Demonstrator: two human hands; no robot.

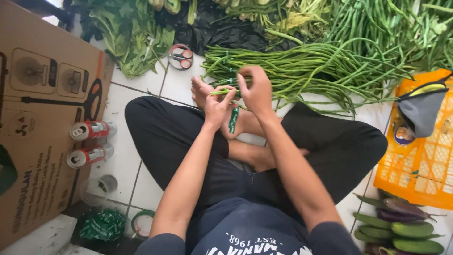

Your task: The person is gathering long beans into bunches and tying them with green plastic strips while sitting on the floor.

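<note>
I sit cross-legged on a white tiled floor. My left hand [216, 107] and my right hand [255, 91] meet above my crossed feet, both pinching a few long green beans [222, 91]. A strip of green tape [233, 120] hangs down from between the hands. Just beyond them lies a big pile of long beans [306, 71], some tied in bundles.
Scissors [180, 57] lie on the tiles near leafy greens [134, 38]. A flattened cardboard box [42, 118] with two cans [89, 141] is at left. A green tape roll [141, 222] sits near my left knee. An orange crate [420, 160] and cucumbers with eggplants [401, 226] are at right.
</note>
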